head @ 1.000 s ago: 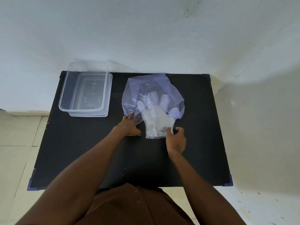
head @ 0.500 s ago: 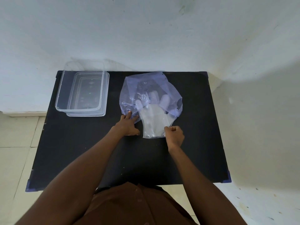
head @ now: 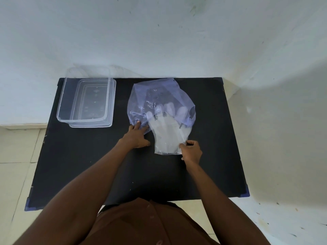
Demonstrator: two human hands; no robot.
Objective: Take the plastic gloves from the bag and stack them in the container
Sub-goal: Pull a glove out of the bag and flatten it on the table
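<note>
Black table (head: pixel 70 165) filling the middle of the frame, set against a pale wall (head: pixel 159 41). Toward upper left of the tabletop, a clear plastic container (head: pixel 85 101), open-topped, resting on what looks like its lid. At centre, a translucent bluish bag (head: pixel 155 96) lying flat, mouth toward the lower edge of the frame. Half out of that mouth, a stack of clear plastic gloves (head: pixel 168 138): finger ends under the bag film, cuffs out on the bare table below it. Left hand (head: pixel 137 137) just left of the gloves, fingers spread and pressed flat on the bag's lower left edge, pinning it down, not closed round anything. Right hand (head: pixel 192 151) at the lower right corner of the gloves, thumb and fingers curled in and pinched on the cuff edge. Container well apart from bag and gloves, nothing visible inside
</note>
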